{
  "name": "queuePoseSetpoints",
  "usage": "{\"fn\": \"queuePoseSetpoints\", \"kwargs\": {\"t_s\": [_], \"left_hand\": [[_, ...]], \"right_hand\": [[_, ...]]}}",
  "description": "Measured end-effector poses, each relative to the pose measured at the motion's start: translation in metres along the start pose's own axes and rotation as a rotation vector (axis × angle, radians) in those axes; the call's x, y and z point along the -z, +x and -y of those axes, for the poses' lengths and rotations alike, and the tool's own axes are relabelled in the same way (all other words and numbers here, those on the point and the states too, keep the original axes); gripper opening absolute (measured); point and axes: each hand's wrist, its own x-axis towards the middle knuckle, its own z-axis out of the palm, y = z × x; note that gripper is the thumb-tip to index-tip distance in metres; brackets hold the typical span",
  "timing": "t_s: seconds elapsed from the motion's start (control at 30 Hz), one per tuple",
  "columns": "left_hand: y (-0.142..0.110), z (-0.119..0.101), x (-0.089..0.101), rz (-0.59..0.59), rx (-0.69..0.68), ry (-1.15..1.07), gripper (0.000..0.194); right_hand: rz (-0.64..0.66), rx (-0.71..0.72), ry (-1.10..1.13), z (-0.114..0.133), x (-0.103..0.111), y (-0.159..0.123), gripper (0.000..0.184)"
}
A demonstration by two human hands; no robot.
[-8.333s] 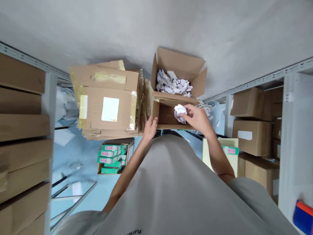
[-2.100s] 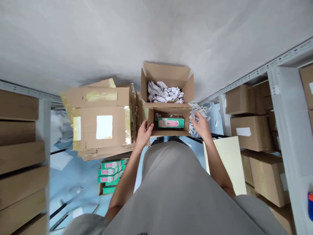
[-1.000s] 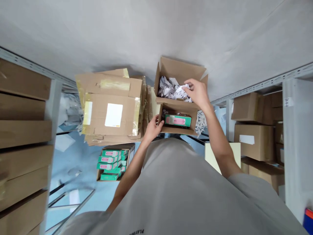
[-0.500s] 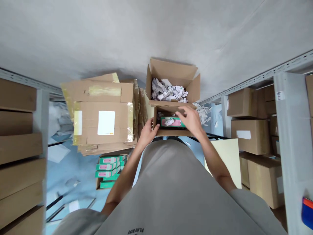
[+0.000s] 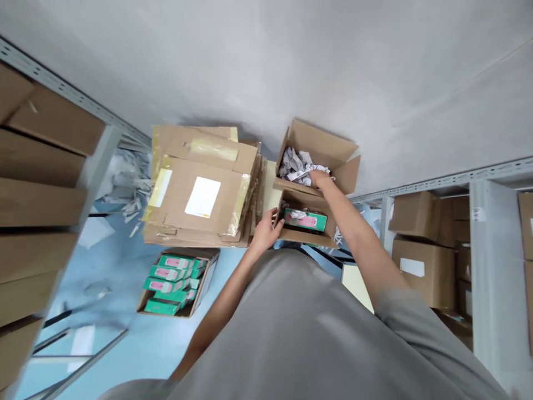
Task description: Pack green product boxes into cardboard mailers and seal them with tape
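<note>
My left hand grips the left rim of a small open cardboard box. Inside that box lies a green and pink packet with a crumpled paper ball on its far end. Behind it stands a larger open carton filled with crumpled white paper. My right hand reaches into that carton with its fingers curled among the paper wads.
A pile of flattened cardboard lies to the left. On the blue floor sits a box of green and pink packets. Shelving with stacked cartons runs along the right, more shelves on the left. Paper scraps litter the floor.
My right hand dropped a paper ball onto the packet in the small box, then moved back up into the larger carton. My left hand stayed on the box rim. The view shifted.
</note>
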Motion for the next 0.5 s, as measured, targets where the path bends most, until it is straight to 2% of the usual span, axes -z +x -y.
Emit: {"fn": "queuePoseSetpoints", "kwargs": {"t_s": [0.17,0.27,0.37,0.5], "left_hand": [[-0.002,-0.001,-0.004,-0.003,-0.008,-0.007,0.052],[0.0,0.0,-0.002,0.016,-0.022,0.017,0.053],[0.003,0.001,0.002,0.034,-0.028,0.046,0.053],[0.008,0.0,0.007,0.051,-0.03,0.066,0.054]], "right_hand": [[0.023,-0.08,-0.057,-0.004,0.006,-0.005,0.04],[-0.091,-0.102,-0.024,-0.016,0.016,-0.023,0.04],[-0.369,-0.103,0.146,-0.032,0.019,-0.069,0.032],[-0.678,-0.055,0.418,-0.042,0.004,-0.169,0.03]]}}
